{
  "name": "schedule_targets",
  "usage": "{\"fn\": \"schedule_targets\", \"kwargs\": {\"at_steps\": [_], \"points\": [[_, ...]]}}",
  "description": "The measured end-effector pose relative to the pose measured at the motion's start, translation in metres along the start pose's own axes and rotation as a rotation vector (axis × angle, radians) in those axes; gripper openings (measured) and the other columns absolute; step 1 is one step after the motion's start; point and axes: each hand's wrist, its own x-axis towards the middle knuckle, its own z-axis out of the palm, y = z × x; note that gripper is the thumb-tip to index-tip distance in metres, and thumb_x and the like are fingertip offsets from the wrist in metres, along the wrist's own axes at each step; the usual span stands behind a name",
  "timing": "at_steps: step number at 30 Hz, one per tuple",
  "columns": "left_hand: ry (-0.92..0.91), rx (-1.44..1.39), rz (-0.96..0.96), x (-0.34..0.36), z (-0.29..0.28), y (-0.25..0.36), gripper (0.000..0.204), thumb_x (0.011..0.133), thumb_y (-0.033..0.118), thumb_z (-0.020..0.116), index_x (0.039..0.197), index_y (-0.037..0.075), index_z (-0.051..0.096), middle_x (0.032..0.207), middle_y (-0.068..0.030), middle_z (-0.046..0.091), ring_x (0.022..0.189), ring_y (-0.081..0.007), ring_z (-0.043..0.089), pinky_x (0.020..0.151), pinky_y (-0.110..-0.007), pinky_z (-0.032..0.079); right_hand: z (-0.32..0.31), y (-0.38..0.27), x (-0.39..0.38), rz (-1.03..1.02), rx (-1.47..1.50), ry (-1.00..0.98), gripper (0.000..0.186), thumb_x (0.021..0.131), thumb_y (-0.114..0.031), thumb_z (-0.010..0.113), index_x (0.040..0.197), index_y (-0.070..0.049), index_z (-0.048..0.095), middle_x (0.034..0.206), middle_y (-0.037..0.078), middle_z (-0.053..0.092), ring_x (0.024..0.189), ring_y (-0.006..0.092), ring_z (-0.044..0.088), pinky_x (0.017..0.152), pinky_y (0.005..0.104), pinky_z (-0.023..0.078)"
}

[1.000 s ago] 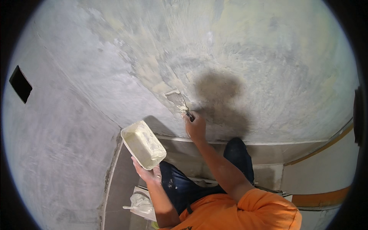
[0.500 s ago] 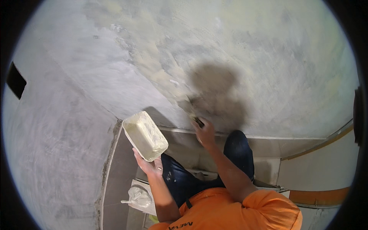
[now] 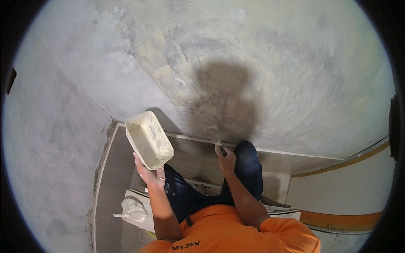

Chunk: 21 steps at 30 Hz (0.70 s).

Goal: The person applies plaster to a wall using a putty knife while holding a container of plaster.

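My left hand [image 3: 148,173] supports a cream-coloured rectangular plastic tub [image 3: 136,138] from below, its fingers around the near end. The tub is tilted, and pale putty [image 3: 157,137] coats its inner wall and rim. My right hand [image 3: 226,161] is closed around the dark handle of a putty knife [image 3: 218,145]. Its blade points up toward the plastered wall [image 3: 291,84], close to the wall's lower edge and inside my shadow. Whether the blade touches the wall I cannot tell. Cream and grey patches of filler streak the wall.
A second grey wall [image 3: 50,156] meets it in a corner on the left. Below runs a ledge with a light edge strip [image 3: 270,152]. A knotted white plastic bag [image 3: 134,209] lies on a board beside my left forearm. Curved white panels with orange-brown edging [image 3: 337,220] stand right.
My right hand has drawn the putty knife down the wall, toward its lower edge. With the view shifted, the tub and my left hand appear slightly farther left and higher.
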Motion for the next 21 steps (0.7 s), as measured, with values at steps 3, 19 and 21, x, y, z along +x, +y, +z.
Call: {"fn": "schedule_targets", "kwargs": {"at_steps": [3,19,21], "points": [[-0.006,-0.026,-0.001,-0.007,0.014,0.004,0.056,0.105,0.045,0.047,0.144,0.004,0.044,0.14,-0.0155,0.053,0.124,-0.0341,0.058,0.101,-0.051,0.052,0.015,-0.046,0.01,-0.236,0.053,0.013,0.046,0.091,-0.042,0.07,0.109,0.001,0.072,0.079,0.014,0.069,0.07,0.0217,0.064,0.07,0.0379,0.049],[-0.006,0.025,0.021,-0.013,0.021,0.008,0.054,0.105,0.043,0.048,0.142,0.004,0.047,0.139,-0.0139,0.055,0.123,-0.0315,0.059,0.1,-0.049,0.053,0.065,0.152,0.024,0.402,-0.008,0.172,0.059,0.091,-0.053,0.069,0.07,0.002,0.061,0.063,0.011,0.062,0.055,0.0211,0.06,0.055,0.0417,0.047],[-0.021,0.024,0.024,-0.01,0.02,0.009,0.054,0.105,0.043,0.048,0.142,0.004,0.047,0.139,-0.0137,0.055,0.123,-0.0319,0.059,0.1,-0.05,0.053,0.062,0.122,0.018,0.279,-0.281,-0.173,0.067,0.09,-0.058,0.067,0.084,0.009,0.063,0.076,0.022,0.065,0.07,0.0321,0.064,0.069,0.043,0.05]]}}
